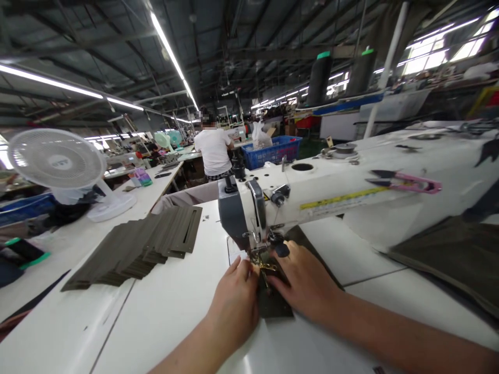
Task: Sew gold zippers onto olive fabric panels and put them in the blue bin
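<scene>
Under the needle area of a white sewing machine (257, 223) lies a dark olive fabric piece (276, 310), its near end sticking out toward me. My left hand (237, 291) is closed at the piece's left edge, fingertips pinched close to the brass-coloured presser foot (268, 267). Something small and white shows at those fingertips, too unclear to name. On the right, my right hand (306, 278) rests on the fabric with thumb and forefinger apart, beside the foot. The needle point itself is hidden among metal parts.
A fanned stack of olive fabric pieces (144, 244) lies left of the machine. Pink-handled thread snips (415, 183) and a yellow tape measure (343, 199) are on the machine arm. A white fan (58, 161), a blue crate (273, 151) and a seated person (212, 150) are beyond.
</scene>
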